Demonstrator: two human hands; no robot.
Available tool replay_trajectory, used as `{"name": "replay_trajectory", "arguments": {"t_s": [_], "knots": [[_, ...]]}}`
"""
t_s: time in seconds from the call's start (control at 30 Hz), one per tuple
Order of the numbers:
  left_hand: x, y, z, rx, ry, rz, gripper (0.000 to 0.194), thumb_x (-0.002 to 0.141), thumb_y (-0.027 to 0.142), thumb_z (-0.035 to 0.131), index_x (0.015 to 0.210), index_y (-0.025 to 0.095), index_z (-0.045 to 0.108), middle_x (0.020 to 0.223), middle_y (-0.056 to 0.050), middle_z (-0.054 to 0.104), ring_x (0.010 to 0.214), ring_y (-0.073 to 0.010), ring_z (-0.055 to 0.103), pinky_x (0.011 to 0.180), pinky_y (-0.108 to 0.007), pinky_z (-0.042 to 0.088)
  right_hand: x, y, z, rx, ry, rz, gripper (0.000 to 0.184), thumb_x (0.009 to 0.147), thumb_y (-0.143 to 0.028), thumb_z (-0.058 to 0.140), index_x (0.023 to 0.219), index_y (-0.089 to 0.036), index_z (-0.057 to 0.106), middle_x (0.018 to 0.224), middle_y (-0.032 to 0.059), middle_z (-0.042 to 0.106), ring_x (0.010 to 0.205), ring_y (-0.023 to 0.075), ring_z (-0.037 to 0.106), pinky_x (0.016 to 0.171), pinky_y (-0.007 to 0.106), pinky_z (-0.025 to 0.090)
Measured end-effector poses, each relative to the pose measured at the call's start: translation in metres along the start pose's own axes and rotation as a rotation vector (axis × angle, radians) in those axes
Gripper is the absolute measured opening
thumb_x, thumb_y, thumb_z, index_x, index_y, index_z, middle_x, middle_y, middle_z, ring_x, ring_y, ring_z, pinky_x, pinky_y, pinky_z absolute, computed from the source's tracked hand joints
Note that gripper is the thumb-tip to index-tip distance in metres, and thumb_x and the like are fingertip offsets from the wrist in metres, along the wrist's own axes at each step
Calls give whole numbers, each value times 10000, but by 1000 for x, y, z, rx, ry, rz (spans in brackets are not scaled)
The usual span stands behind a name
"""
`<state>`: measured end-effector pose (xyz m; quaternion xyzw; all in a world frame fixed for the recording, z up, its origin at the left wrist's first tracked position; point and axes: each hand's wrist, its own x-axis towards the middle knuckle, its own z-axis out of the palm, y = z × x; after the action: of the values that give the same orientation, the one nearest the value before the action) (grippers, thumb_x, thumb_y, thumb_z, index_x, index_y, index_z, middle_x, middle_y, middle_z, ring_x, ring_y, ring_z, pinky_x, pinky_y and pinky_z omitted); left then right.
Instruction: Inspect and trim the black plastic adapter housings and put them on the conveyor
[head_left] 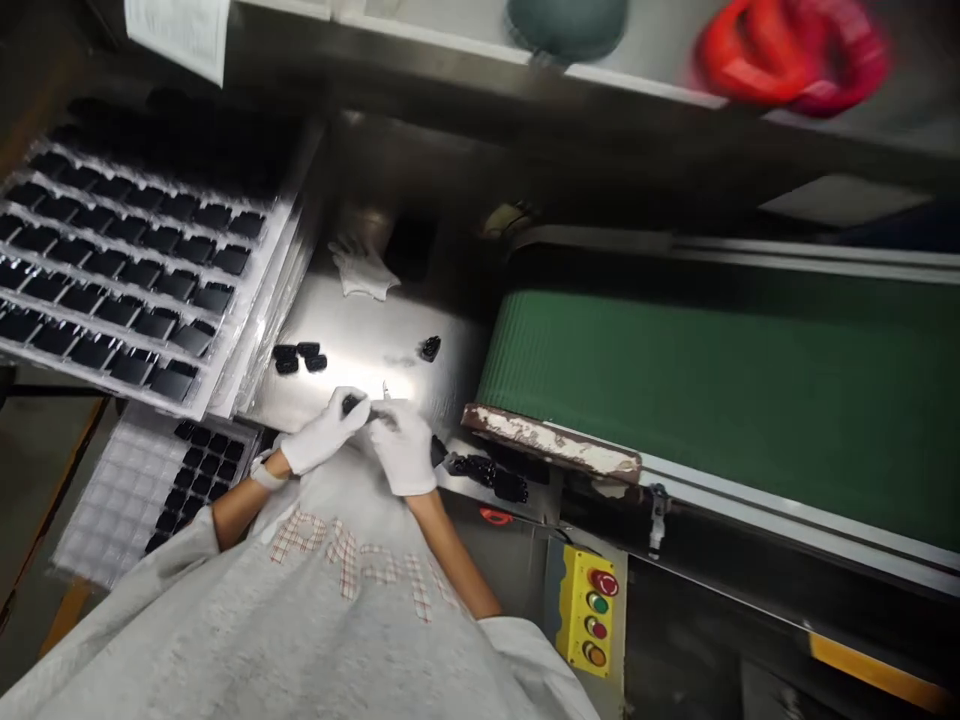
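Both my hands wear white gloves and meet close together over the metal table's near edge. My left hand point(334, 430) is closed around a small black plastic part point(350, 404), which shows between thumb and fingers. Right beside it, my right hand point(401, 445) has its fingers curled in at the part; what they pinch is hidden. A thin pointed metal tip point(385, 389) shows just beyond the right fingers; I cannot tell whether that hand holds it. Several small black parts point(300, 357) lie grouped ahead of my left hand, and another black part point(430, 348) lies farther right.
Stacked clear trays point(210, 385) of black parts stand left, with a lower tray point(112, 500) beneath. A loose white glove point(364, 270) lies on the metal table point(345, 330). More black pieces point(480, 470) sit beside the green conveyor belt point(675, 390). A yellow button box point(592, 610) hangs below.
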<state>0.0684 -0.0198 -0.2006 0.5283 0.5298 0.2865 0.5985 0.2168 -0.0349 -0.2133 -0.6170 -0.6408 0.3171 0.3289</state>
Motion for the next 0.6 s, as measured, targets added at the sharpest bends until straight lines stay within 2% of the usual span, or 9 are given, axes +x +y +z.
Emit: {"name": "replay_trajectory", "arguments": {"t_s": [0.1, 0.17, 0.27, 0.33, 0.47, 0.53, 0.6], "knots": [[10, -30, -9, 206, -23, -5, 277, 897, 357, 505, 1061, 134, 530, 1079, -118, 598, 1042, -218, 574, 978, -396, 453, 9, 22, 28, -10, -168, 132, 198, 818, -99, 517, 897, -164, 687, 925, 73, 713, 856, 154, 660, 830, 297, 539], [14, -45, -17, 365, -69, 13, 265, 884, 371, 535, 1000, 137, 580, 1048, -110, 616, 1029, -225, 576, 973, -377, 444, 14, 29, 41, -15, -275, 189, 136, 870, -151, 559, 934, -144, 678, 949, 62, 711, 876, 147, 663, 849, 321, 541], [16, -60, -28, 614, -94, 10, 302, 917, 411, 484, 996, 143, 598, 1029, -112, 625, 980, -236, 606, 907, -368, 465, 19, 28, 51, -5, -425, 210, 182, 916, -286, 588, 975, -133, 667, 986, 49, 703, 896, 138, 662, 859, 347, 546], [16, -67, -35, 786, -64, -19, 303, 925, 380, 465, 1015, 126, 603, 1030, -140, 631, 947, -268, 628, 861, -396, 471, 21, 23, 48, -8, -499, 204, 182, 909, -287, 588, 969, -145, 687, 980, 54, 714, 895, 147, 667, 857, 346, 545], [21, -74, -50, 1038, 70, -92, 332, 958, 311, 364, 1047, 103, 607, 1056, -179, 641, 895, -287, 666, 782, -392, 484, 22, 8, 21, -32, -567, 186, 202, 816, -199, 583, 930, -200, 750, 983, 61, 744, 876, 193, 691, 817, 306, 547], [22, -73, -58, 1112, 126, -105, 361, 969, 294, 321, 1078, 104, 608, 1074, -184, 649, 864, -278, 680, 746, -374, 491, 19, 0, -7, -32, -583, 160, 246, 782, -204, 592, 963, -237, 754, 956, 36, 752, 841, 195, 700, 772, 293, 556], [22, -70, -63, 1162, 154, -89, 370, 969, 263, 304, 1123, 111, 604, 1083, -186, 661, 850, -266, 688, 729, -357, 495, 16, -9, -46, -22, -585, 123, 286, 767, -234, 609, 1017, -260, 745, 931, 14, 755, 814, 191, 701, 748, 292, 562]]}}
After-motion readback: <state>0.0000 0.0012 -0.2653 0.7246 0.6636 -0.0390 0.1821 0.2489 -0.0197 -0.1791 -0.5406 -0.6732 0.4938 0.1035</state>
